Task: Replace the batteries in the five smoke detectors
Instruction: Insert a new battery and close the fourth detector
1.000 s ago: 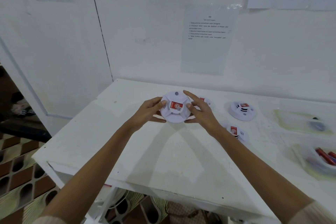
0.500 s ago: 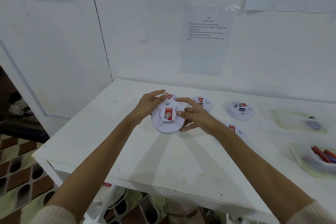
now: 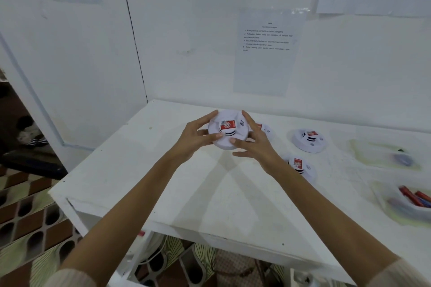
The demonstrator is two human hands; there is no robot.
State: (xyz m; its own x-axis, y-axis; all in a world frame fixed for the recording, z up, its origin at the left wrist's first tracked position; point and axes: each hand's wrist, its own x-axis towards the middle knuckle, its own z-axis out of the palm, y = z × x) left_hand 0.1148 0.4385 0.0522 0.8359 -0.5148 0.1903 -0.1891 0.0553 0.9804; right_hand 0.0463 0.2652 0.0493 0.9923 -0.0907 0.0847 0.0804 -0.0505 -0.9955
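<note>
A round white smoke detector (image 3: 229, 130) with a red label is held above the white table (image 3: 233, 198), its face tilted toward me. My left hand (image 3: 197, 135) grips its left rim with thumb and fingers. My right hand (image 3: 253, 141) grips the right rim, index finger up along the edge and thumb on the lower face. Three more white detectors lie on the table: one (image 3: 264, 128) partly hidden behind my right hand, one (image 3: 309, 139) further right, one (image 3: 302, 167) beside my right wrist.
A clear tub (image 3: 410, 202) holding red and blue batteries sits at the right edge. Another clear tray (image 3: 384, 151) with a dark item lies behind it. Instruction sheets hang on the white wall. The table's left and front edges drop to a tiled floor.
The held detector has been rotated between both hands, its red label turning round. It also rose slightly and both hands shifted their grip on the rim.
</note>
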